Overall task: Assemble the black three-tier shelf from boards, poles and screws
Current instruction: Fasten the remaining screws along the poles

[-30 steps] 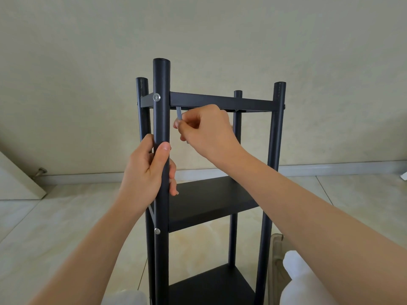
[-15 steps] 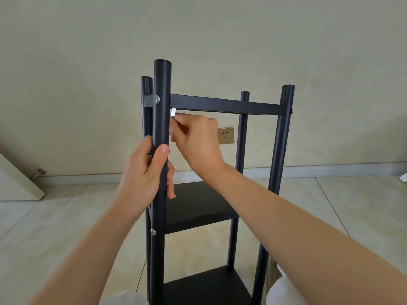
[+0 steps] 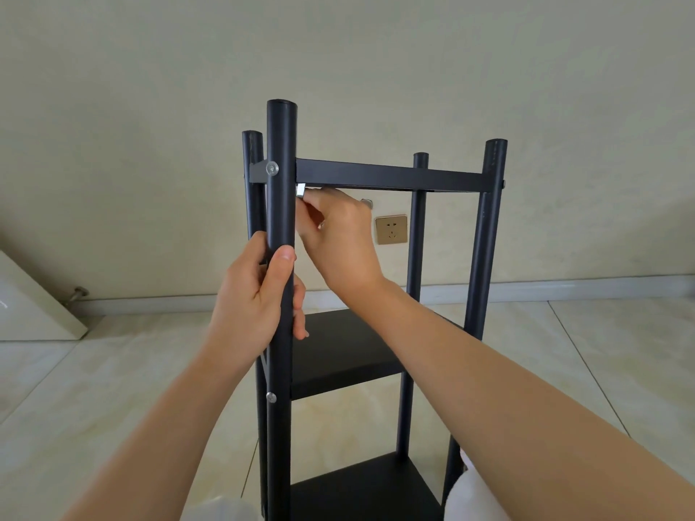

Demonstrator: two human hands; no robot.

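The black shelf [image 3: 349,355] stands upright on the tiled floor [image 3: 94,389] directly in front of both hands, its nearest pole [image 3: 280,204] wrapped by the left hand [image 3: 255,295], thumb laid up the front and fingers curled behind. The right hand [image 3: 338,238] reaches in just right of that pole, under the top board [image 3: 391,176], its fingers pinching a small silver tool [image 3: 301,190] against the board's underside, forearm angled up from lower right.
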